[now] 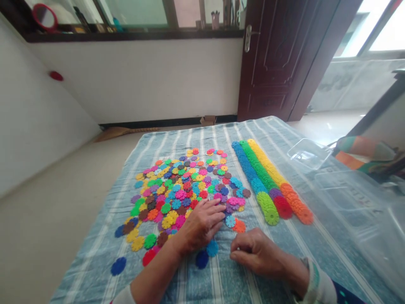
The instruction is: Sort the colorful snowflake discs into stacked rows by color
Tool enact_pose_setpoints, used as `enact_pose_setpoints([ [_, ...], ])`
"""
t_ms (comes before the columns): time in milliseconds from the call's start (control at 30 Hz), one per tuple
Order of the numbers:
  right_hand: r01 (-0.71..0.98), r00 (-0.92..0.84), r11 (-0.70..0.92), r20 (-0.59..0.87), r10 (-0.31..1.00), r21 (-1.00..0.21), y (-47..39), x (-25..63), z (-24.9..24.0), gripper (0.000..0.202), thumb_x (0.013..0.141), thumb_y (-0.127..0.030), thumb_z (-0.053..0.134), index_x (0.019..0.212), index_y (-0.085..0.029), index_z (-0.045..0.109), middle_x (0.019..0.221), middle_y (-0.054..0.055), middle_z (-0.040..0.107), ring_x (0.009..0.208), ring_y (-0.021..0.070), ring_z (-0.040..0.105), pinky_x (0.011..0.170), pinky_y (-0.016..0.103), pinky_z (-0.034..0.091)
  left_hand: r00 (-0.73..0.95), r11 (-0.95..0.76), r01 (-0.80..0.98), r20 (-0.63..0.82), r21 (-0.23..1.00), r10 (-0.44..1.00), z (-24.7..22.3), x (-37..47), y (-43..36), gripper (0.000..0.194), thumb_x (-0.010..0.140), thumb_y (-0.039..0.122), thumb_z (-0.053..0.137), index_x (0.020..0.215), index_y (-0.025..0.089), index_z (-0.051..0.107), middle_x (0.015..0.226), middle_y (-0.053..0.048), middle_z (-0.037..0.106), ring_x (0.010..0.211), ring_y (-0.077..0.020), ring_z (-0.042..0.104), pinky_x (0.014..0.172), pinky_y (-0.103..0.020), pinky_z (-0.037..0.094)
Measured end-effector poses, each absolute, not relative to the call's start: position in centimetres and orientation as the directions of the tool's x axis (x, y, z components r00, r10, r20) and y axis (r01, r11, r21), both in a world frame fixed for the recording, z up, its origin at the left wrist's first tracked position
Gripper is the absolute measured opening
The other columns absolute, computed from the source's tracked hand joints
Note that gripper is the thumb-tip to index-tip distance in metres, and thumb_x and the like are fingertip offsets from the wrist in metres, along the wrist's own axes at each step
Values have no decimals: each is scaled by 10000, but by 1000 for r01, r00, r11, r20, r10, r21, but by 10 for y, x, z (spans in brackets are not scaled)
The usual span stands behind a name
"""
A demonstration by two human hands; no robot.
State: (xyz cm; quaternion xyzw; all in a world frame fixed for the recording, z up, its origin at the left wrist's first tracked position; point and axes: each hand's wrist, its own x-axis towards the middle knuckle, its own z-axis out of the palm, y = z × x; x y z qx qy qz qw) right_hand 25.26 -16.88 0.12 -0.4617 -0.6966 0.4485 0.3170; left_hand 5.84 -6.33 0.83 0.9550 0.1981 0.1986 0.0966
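My left hand (202,221) lies palm down on the right side of a heap of colourful flower-shaped plastic discs (171,183), its fingers stretched out. Just to its right, my right hand (257,251) rests above the cloth with fingers curled in; whatever they hold, if anything, is hidden. A light blue disc (230,221) and orange discs (239,226) lie between the hands. Further right, overlapping discs form three long rows: a blue row (245,164) ending in lime discs (268,209), a green row (258,169) ending in purple and red discs (282,207), and a yellow row (265,162) ending in orange discs (296,203).
A striped blue-and-white cloth (98,249) covers the surface. Clear plastic containers, including a small tray (310,154) and a larger box (351,190), stand at the right. Loose dark blue discs (118,266) lie near the left edge. A brown door (278,55) is behind.
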Motion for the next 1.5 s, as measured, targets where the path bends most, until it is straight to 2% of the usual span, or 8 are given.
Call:
enact_pose_setpoints([
  [167, 346, -360, 167, 33, 932, -923, -168, 251, 1, 145, 790, -207, 605, 681, -154, 685, 549, -44, 512, 511, 78, 470, 520, 196, 314, 782, -893, 342, 438, 294, 444, 12, 55, -62, 145, 895, 174, 530, 834, 185, 661, 875, -48, 737, 978, -194, 665, 947, -381, 491],
  [367, 350, -347, 179, 50, 937, -920, -166, 250, -1, 138, 771, -182, 605, 661, -153, 683, 525, -51, 497, 490, 74, 460, 505, 192, 310, 864, -915, 307, 327, 261, 382, 16, 76, -65, 254, 875, 248, 583, 1119, 208, 641, 1238, -72, 668, 1269, -265, 517, 1049, -454, 427],
  [467, 313, -339, 194, 81, 937, -930, -166, 248, -2, 130, 747, -150, 606, 624, -149, 648, 517, -61, 472, 472, 62, 425, 487, 189, 287, 913, -921, 303, 204, 244, 354, 14, 85, -69, 274, 867, 308, 602, 1127, 237, 646, 1316, -50, 623, 1325, -278, 458, 1111, -486, 350],
  [667, 303, -335, 255, 148, 931, -918, -170, 248, -13, 161, 774, -169, 609, 615, -155, 598, 500, -68, 446, 467, 61, 404, 487, 193, 287, 887, -902, 370, 204, 220, 414, 7, 72, -81, 227, 890, 338, 560, 1054, 226, 669, 1274, -60, 645, 1300, -254, 480, 1120, -472, 331],
  [900, 469, -189, 496, 465, 865, -731, -176, 242, -20, 221, 895, -256, 556, 695, -176, 605, 580, -19, 565, 518, 102, 502, 517, 220, 370, 786, -843, 500, 303, 200, 539, 7, 42, -103, 148, 892, 286, 556, 956, 208, 663, 1218, -55, 680, 1225, -257, 551, 1088, -498, 373],
  [1033, 567, -131, 560, 604, 786, -605, -169, 240, -15, 126, 915, -202, 523, 865, -184, 637, 781, 41, 683, 743, 158, 635, 703, 260, 496, 696, -808, 564, 429, 169, 575, 10, 19, -95, 159, 880, 262, 557, 972, 210, 677, 1187, -72, 694, 1191, -249, 585, 1050, -470, 436],
  [1233, 831, -168, 365, 438, 883, -419, -141, 233, -7, 365, 843, -226, 601, 1206, -186, 625, 1294, 108, 617, 1275, 306, 478, 1069, 480, 362, 372, -616, 765, 652, 188, 661, 15, -48, -54, 238, 892, 316, 497, 891, 187, 697, 1057, -96, 734, 1051, -236, 664, 964, -401, 522],
  [1500, 937, 156, -83, 195, 968, -339, -98, 208, -3, 590, 884, -422, 569, 1404, -153, 492, 1489, 188, 411, 1383, 373, 329, 1098, 539, 231, -22, -218, 921, 603, 322, 797, -3, -121, -33, 362, 812, 438, 437, 837, 155, 661, 1045, -176, 717, 1067, -307, 646, 992, -455, 482],
])
